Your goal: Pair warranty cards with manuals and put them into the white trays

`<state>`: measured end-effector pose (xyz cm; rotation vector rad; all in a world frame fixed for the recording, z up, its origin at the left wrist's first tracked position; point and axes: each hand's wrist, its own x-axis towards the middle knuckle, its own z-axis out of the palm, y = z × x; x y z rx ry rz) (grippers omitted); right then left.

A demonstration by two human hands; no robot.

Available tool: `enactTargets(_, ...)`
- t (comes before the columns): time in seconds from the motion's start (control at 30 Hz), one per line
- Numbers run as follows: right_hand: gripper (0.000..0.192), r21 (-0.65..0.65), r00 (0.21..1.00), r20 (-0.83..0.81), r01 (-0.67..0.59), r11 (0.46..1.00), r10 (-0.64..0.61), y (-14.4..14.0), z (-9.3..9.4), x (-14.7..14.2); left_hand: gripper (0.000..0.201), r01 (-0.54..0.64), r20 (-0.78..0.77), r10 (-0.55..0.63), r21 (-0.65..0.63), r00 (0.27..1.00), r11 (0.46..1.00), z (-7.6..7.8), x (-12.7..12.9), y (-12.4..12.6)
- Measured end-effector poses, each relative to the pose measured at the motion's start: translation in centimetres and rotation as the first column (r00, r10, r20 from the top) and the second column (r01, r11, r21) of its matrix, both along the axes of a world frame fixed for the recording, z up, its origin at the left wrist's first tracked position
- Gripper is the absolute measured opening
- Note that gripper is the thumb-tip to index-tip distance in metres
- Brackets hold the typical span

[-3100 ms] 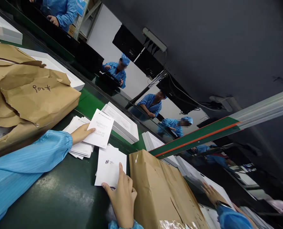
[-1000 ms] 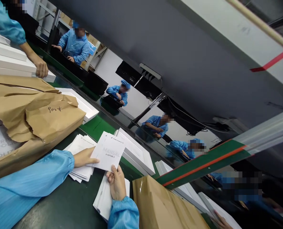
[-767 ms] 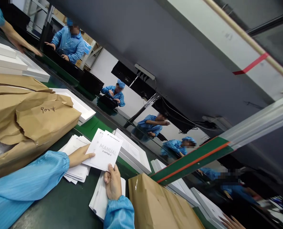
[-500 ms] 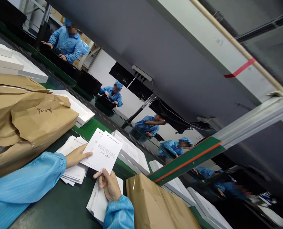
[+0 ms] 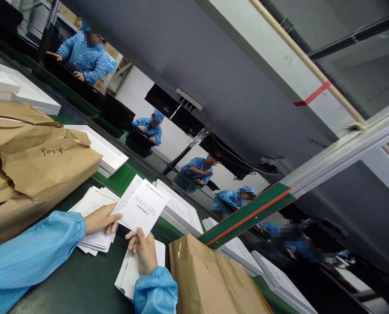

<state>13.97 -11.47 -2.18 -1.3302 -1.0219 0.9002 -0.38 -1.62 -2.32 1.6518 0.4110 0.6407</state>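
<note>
A white paper booklet printed "MANUAL" (image 5: 144,212) is held above the dark green table (image 5: 79,283), pinched by both hands: left hand (image 5: 101,219) at its left edge, right hand (image 5: 144,249) at its bottom; white leaflet stacks (image 5: 94,237) lie beneath, brown paper parcels (image 5: 43,168) beside

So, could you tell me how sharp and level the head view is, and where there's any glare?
Head view: strongly tilted and stretched toward the edges. The MANUAL booklet between the left hand and right hand is sharp and readable. Soft glare lies on the green belt; people beyond show as reflections with pixelated faces; the far right is dark and blurred.
</note>
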Motion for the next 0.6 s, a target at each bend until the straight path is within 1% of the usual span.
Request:
enactTargets(0.23,0.041,-0.006,0.998,0.059,0.011,1.000,-0.011,0.17,-0.32,0.14,0.027,-0.013,-0.010,0.014,0.034,1.000,0.999,0.01,-0.10,0.00)
enactTargets(0.6,0.043,-0.001,0.990,0.121,0.066,0.998,-0.065,0.07,-0.07,-0.42,0.029,-0.025,-0.015,0.026,0.055,1.000,0.998,-0.02,-0.07,0.02)
